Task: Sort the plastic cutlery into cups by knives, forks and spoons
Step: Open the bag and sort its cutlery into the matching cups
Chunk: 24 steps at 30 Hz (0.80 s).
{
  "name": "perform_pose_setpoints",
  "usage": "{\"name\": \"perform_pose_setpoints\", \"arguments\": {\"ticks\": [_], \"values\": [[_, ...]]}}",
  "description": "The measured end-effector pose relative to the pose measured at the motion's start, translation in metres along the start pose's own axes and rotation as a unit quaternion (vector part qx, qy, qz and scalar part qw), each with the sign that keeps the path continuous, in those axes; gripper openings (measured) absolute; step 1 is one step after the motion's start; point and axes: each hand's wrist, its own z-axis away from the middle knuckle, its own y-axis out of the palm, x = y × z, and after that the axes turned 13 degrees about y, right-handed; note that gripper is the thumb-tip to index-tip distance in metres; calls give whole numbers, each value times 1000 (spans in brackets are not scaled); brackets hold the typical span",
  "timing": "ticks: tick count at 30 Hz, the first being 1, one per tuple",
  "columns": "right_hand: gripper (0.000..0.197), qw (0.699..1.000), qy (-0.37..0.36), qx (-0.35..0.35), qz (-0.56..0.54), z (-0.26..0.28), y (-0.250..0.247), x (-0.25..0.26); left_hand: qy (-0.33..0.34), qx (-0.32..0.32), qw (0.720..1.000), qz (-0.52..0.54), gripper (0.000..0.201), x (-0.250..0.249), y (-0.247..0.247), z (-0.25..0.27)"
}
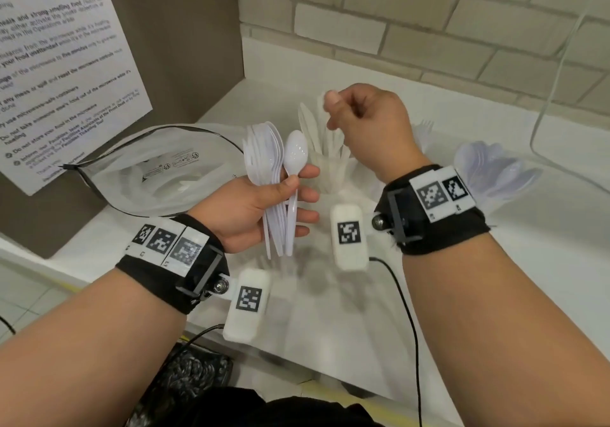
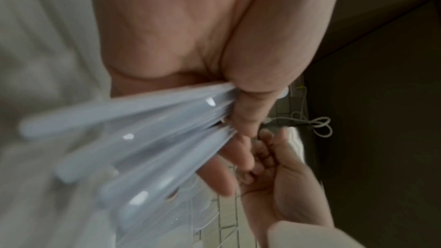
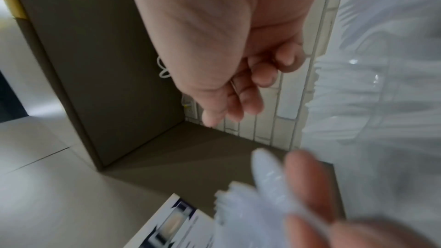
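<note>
My left hand (image 1: 287, 195) grips a bundle of white plastic cutlery (image 1: 267, 162), fork heads fanned upward, with one spoon (image 1: 296, 152) at the front under the thumb. The bundle's handles (image 2: 143, 139) fan out blurred in the left wrist view. Further right, my right hand (image 1: 363, 119) hovers over a clear cup of knives (image 1: 330, 169). Its fingers (image 3: 248, 101) are curled, and I see nothing between them. A cup of spoons (image 1: 495, 169) stands at the right. Fork tips (image 1: 425, 129) show behind the right wrist.
A clear plastic bag (image 1: 158, 169) with a black tie lies open on the white counter at the left. A brown panel with a printed notice (image 1: 66, 73) rises beside it. A brick wall (image 1: 429, 30) closes the back. Cables (image 1: 406, 311) trail from both wrist units.
</note>
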Motion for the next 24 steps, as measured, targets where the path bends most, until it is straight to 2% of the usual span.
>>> {"name": "perform_pose_setpoints", "arguments": {"ticks": [3, 5, 8, 10, 14, 18, 22, 24], "values": [[23, 996, -11, 72, -56, 26, 2, 13, 0, -65, 997, -38, 14, 0, 12, -8], [33, 992, 1, 128, 4, 39, 6, 19, 20, -118, 986, -114, 12, 3, 20, -14], [45, 982, 4, 125, 143, 46, 16, 19, 49, -140, 965, -217, 18, 6, 31, -19], [42, 983, 7, 110, 148, 44, 20, 16, 51, -131, 963, -230, 23, 6, 35, -20], [30, 987, 52, 145, 45, 39, 14, 10, 33, -102, 979, -172, 6, 3, 34, -17], [29, 977, 101, 184, -36, 38, 8, 6, 17, -92, 985, -147, 9, 5, 34, -13], [28, 979, 114, 125, -110, 37, 7, 9, 20, -88, 989, -117, 11, 7, 35, -10], [29, 966, 121, 73, -214, 36, 4, 15, 23, -79, 990, -113, 19, 7, 35, -9]]}}
